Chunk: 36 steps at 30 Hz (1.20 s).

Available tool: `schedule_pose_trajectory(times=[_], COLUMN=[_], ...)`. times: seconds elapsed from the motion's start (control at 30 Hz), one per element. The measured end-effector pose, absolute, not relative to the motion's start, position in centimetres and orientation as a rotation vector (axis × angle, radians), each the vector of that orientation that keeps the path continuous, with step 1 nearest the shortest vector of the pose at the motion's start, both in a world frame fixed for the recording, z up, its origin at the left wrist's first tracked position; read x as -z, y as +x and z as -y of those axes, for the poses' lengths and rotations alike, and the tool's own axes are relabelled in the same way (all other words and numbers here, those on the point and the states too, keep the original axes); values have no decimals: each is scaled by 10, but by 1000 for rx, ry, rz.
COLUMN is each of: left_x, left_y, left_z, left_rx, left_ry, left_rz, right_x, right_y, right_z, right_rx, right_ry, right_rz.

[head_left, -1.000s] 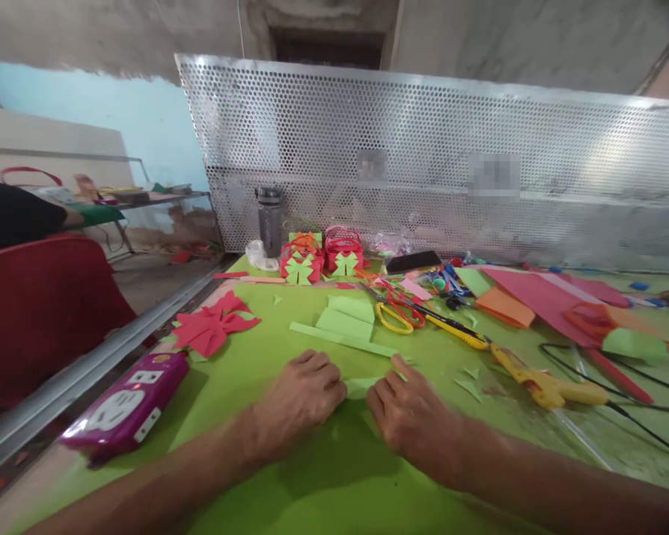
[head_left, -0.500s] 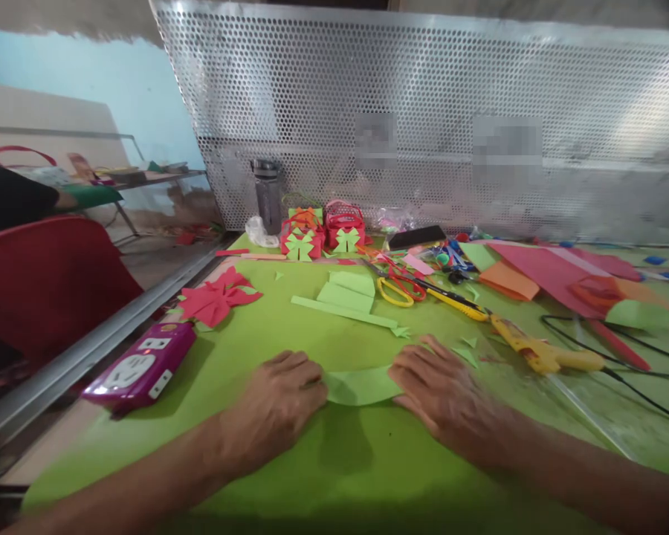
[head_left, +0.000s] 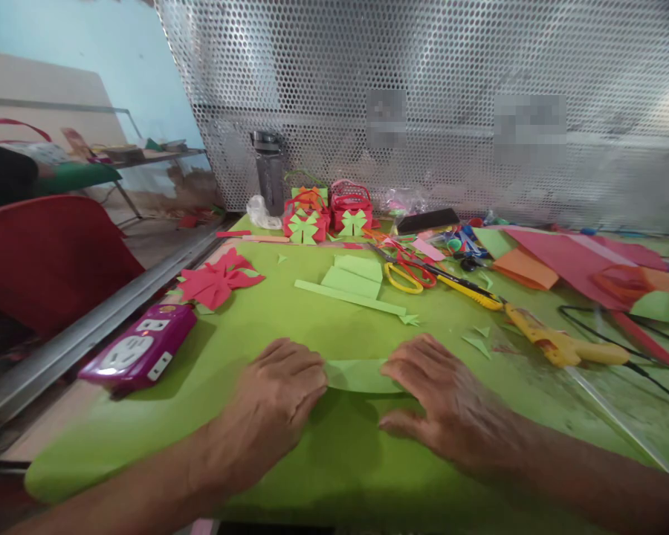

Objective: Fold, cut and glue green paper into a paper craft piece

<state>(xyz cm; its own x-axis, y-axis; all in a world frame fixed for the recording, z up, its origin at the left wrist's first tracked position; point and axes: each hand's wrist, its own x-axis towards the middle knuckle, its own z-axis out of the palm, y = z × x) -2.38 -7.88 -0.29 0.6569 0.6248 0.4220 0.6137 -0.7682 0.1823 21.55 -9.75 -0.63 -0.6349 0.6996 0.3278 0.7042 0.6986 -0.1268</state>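
A light green paper strip point(head_left: 355, 376) stretches between my two hands, low over the green tabletop. My left hand point(head_left: 282, 386) is closed on its left end, with the fingers folded over and the thumb against the near side. At the other end, my right hand point(head_left: 443, 397) lays bent fingers on the paper, while its thumb sticks out below, apart from the strip. Just beyond are a folded pale green paper piece point(head_left: 351, 278) and a narrow green strip point(head_left: 348, 297). Small green scraps point(head_left: 476, 345) lie beyond my right hand.
A purple power socket point(head_left: 139, 348) and red paper flower point(head_left: 220, 279) are at left. Red paper baskets point(head_left: 352, 215) and a bottle point(head_left: 268, 174) stand behind. Scissors point(head_left: 404, 279), a cutter point(head_left: 471, 291), a yellow glue gun point(head_left: 563, 345) and coloured paper point(head_left: 569, 260) lie rightward.
My right thumb has come away from the strip and spread toward me. The strip looks flatter. The whole view has tilted down slightly.
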Motion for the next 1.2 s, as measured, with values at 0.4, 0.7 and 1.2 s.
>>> schedule_pose_trajectory(times=[0.4, 0.7, 1.2], left_x=[3, 10, 9], left_y=[-24, -20, -9], left_z=[75, 74, 68], left_rx=[-702, -621, -481], left_ry=[2587, 2704, 2586], left_rz=[-1128, -1029, -1280], right_x=[9, 18, 12], right_y=[211, 221, 228], right_z=[96, 92, 95], right_rx=[-49, -249, -358], right_ry=[-1101, -1184, -1542], right_rz=[2501, 2402, 2219])
